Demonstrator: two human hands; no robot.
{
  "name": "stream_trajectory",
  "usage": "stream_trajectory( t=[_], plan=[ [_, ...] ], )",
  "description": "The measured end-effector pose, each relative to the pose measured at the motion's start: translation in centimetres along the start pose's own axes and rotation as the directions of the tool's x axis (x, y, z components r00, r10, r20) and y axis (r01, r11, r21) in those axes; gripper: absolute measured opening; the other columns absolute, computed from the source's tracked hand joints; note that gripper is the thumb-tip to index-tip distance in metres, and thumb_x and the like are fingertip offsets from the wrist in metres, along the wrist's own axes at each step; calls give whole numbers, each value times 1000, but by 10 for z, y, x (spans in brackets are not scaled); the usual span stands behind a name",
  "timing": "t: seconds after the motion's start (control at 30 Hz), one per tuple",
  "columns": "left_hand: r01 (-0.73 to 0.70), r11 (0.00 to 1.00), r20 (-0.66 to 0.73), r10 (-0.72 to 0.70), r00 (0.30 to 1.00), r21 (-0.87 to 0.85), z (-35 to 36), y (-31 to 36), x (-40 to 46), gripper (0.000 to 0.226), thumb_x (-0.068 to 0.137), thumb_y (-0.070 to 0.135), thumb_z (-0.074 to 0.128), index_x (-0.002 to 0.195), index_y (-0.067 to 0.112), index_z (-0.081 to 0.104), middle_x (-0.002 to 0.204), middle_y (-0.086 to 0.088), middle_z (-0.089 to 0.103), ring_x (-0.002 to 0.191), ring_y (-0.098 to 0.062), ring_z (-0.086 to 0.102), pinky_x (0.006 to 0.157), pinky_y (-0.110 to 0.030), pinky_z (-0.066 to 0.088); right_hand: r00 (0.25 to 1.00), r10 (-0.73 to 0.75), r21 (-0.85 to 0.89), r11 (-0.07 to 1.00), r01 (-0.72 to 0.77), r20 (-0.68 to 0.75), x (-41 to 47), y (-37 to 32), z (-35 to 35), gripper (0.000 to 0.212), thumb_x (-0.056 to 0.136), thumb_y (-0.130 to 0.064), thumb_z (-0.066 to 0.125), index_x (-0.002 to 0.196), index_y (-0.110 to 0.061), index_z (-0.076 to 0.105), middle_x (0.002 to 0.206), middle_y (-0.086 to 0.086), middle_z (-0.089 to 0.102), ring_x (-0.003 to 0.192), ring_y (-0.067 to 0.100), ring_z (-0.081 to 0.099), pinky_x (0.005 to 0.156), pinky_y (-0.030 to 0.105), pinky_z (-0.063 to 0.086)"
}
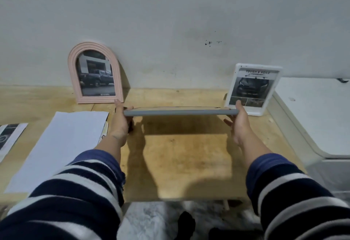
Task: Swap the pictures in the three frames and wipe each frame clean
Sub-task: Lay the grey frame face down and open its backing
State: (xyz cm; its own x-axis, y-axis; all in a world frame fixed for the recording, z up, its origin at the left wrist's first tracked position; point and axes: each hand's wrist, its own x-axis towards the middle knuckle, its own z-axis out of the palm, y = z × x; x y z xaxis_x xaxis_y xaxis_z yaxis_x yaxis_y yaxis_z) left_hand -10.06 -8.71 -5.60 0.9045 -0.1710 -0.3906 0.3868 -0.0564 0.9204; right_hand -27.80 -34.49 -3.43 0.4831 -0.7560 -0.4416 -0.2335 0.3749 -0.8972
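I hold a grey rectangular frame (180, 111) flat and edge-on above the wooden table (185, 160), so its face is hidden. My left hand (121, 120) grips its left end and my right hand (239, 122) grips its right end. A pink arched frame (94, 73) with a dark pickup-truck picture leans against the wall at the back left. At the back right stands a white rectangular frame (252, 88) holding a car picture headed "TOUGH & AGILE".
A white sheet of paper (62, 145) lies on the table's left side, with a printed picture (9, 137) at the far left edge. A white appliance top (322, 115) adjoins the table on the right. The wall runs close behind the frames.
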Motion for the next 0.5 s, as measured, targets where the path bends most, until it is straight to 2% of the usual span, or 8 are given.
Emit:
stream_trajectory(
  t=[0.1, 0.13, 0.2, 0.27, 0.3, 0.37, 0.43, 0.5],
  plan=[
    [37, 999, 55, -38, 998, 23, -11, -14, -13, 37, 98, 48, 44, 109, 20, 66, 100, -3, 58, 100, -21, 52, 90, -33, 42, 998, 49, 35, 998, -50, 26, -18, 13, -14, 22, 90, -35, 47, 100, -22, 61, 115, 6, 63, 109, 25, 57, 84, 38, 36],
    [44, 998, 54, -47, 997, 44, -14, -17, -18, 28, 97, 39, 50, 113, 21, 64, 98, 1, 57, 100, -20, 51, 87, -31, 41, 998, 63, 39, 997, -64, 26, -22, 19, -19, 23, 89, -30, 47, 102, -20, 64, 108, 7, 65, 98, 22, 59, 76, 33, 38],
    [38, 997, 56, -41, 998, 63, -17, -23, -23, 24, 96, 29, 53, 119, 26, 60, 95, 5, 56, 95, -16, 51, 81, -25, 40, 997, 79, 32, 996, -80, 19, -30, 29, -26, 33, 91, -24, 44, 115, -16, 65, 94, 5, 65, 79, 17, 56, 61, 27, 38],
    [37, 996, 70, -43, 997, 82, -19, -28, -28, 28, 100, 19, 45, 126, 25, 55, 98, 2, 58, 83, -11, 51, 67, -20, 41, 994, 113, 10, 994, -113, 16, -34, 39, -30, 37, 93, -20, 39, 120, -18, 64, 92, 3, 65, 76, 17, 55, 59, 28, 39],
    [37, 993, 79, -46, 996, 114, -21, -31, -27, 34, 101, 14, 39, 131, 21, 54, 108, 0, 59, 82, -11, 51, 64, -18, 41, 991, 134, 13, 991, -135, 14, -36, 44, -30, 38, 93, -18, 37, 120, -19, 64, 94, 4, 66, 78, 19, 57, 60, 29, 41],
    [34, 979, 84, -52, 995, 203, -22, -40, -24, 43, 102, 6, 31, 139, 15, 50, 127, -5, 54, 94, -16, 51, 65, -17, 41, 984, 177, 54, 983, -177, 5, -37, 51, -29, 35, 94, -18, 37, 112, -17, 66, 92, 7, 67, 77, 22, 59, 60, 30, 46],
    [26, 961, 55, -42, 998, 274, -23, -49, -22, 46, 101, 3, 28, 141, 14, 48, 128, -6, 52, 100, -19, 47, 65, -19, 40, 978, 208, 67, 976, -208, 4, -40, 56, -26, 32, 96, -20, 37, 92, -13, 67, 83, 8, 66, 70, 22, 59, 60, 32, 48],
    [24, 942, 31, -36, 999, 333, -23, -57, -20, 47, 101, 3, 27, 140, 18, 48, 128, -8, 53, 99, -23, 48, 75, -26, 42, 976, 216, 60, 975, -216, 8, -44, 58, -22, 32, 97, -20, 36, 83, -14, 64, 79, 7, 64, 67, 23, 58, 61, 34, 47]
  ],
)
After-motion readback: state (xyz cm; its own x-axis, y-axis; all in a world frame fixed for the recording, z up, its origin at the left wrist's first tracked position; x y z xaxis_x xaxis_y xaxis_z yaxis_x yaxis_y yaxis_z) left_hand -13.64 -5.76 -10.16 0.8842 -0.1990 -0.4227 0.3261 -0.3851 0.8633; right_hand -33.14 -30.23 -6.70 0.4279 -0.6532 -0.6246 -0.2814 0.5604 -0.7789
